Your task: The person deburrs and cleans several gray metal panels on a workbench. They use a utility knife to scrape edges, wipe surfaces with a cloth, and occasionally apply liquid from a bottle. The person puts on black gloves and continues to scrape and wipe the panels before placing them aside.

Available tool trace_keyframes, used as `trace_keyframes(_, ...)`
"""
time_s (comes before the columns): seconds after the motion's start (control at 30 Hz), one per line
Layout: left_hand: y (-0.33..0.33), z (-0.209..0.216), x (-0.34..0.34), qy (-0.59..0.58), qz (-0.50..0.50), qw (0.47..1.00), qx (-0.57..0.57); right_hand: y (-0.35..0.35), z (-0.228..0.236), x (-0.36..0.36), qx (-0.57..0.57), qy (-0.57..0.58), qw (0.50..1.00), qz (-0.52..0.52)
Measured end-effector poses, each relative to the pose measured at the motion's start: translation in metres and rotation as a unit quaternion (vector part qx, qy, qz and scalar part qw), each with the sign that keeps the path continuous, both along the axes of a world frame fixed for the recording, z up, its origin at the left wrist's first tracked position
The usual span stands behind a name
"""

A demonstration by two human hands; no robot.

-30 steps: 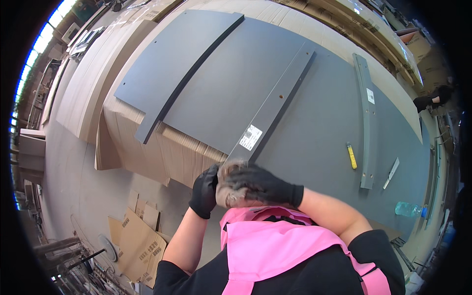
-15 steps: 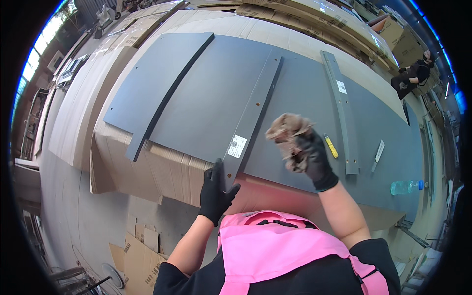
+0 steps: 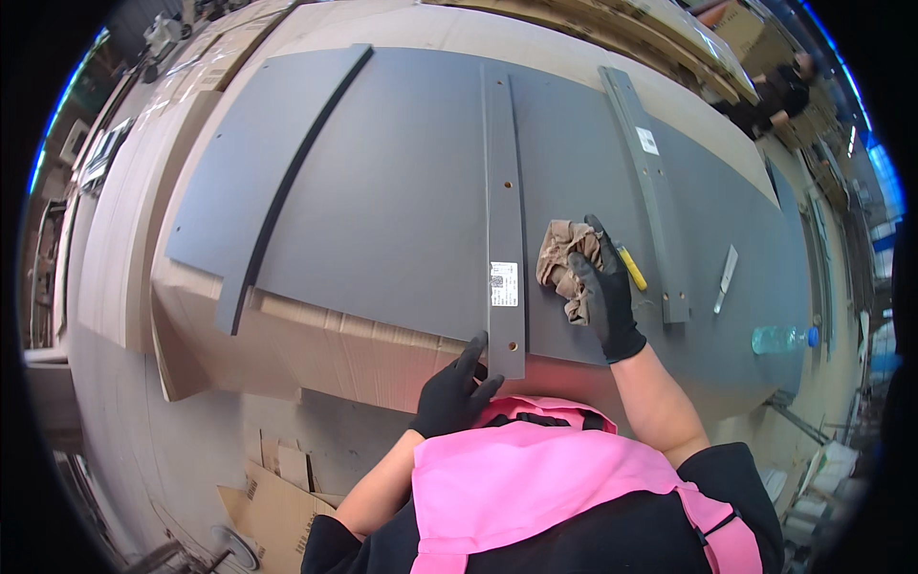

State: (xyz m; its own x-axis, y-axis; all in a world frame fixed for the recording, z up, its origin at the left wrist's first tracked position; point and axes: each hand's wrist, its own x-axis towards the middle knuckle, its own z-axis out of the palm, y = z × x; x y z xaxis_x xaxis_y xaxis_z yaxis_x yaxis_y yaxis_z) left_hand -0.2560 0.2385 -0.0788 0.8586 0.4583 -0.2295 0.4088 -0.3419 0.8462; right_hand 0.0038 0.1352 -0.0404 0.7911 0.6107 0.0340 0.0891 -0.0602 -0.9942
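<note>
My right hand (image 3: pixel 607 297), in a black glove, is closed round a crumpled brown rag (image 3: pixel 566 263) over the grey panel. My gloved left hand (image 3: pixel 451 390) is at the near end of the middle grey strip (image 3: pixel 502 225), which carries a white label and several holes. Its fingers meet the strip's left edge, with the thumb apart by the end. Beneath lies a large grey panel (image 3: pixel 411 182). Another grey strip (image 3: pixel 639 158) with a label rests on the right, and a dark-edged strip (image 3: pixel 296 182) crosses the left part.
Right of the rag lie a yellow-handled cutter (image 3: pixel 633 270), a thin white blade-like tool (image 3: pixel 726 279) and a clear bottle with a blue cap (image 3: pixel 779 340). Cardboard (image 3: pixel 325 340) supports the panel. Flattened cardboard (image 3: pixel 277 517) is on the floor. Another person (image 3: pixel 779 96) is at the far right.
The middle strip has turned, its near end swinging right along with my left hand. My right hand has lowered a little with the rag. The whole view has shifted slightly.
</note>
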Motion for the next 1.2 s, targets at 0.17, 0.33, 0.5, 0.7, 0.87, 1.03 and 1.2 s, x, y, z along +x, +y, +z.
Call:
trace_keyframes(0.17, 0.030, -0.001, 0.002, -0.065, 0.043, 0.994, -0.075, -0.033, 0.014, 0.011, 0.053, 0.020, 0.995, -0.080)
trace_keyframes(0.33, 0.058, 0.025, 0.011, -0.123, 0.183, 0.958, -0.181, -0.049, 0.029, 0.002, 0.051, 0.084, 0.992, -0.078)
trace_keyframes(0.5, 0.046, 0.071, 0.048, -0.264, 0.150, 0.908, -0.288, -0.010, 0.056, -0.044, 0.103, 0.130, 0.986, 0.010)
trace_keyframes(0.7, 0.054, 0.085, 0.066, -0.322, -0.011, 0.940, -0.114, 0.014, 0.077, -0.080, 0.144, -0.047, 0.955, 0.254)
trace_keyframes(0.87, 0.048, 0.085, 0.062, -0.356, -0.011, 0.729, -0.584, -0.051, 0.069, -0.054, 0.101, -0.177, 0.974, 0.101)
trace_keyframes(1.03, -0.006, 0.115, 0.099, -0.273, -0.108, 0.797, -0.528, -0.151, 0.046, -0.033, 0.138, 0.099, 0.980, -0.105)
trace_keyframes(1.2, -0.081, 0.126, 0.138, -0.267, -0.039, 0.927, -0.262, -0.282, 0.024, -0.025, 0.168, 0.144, 0.927, -0.303)
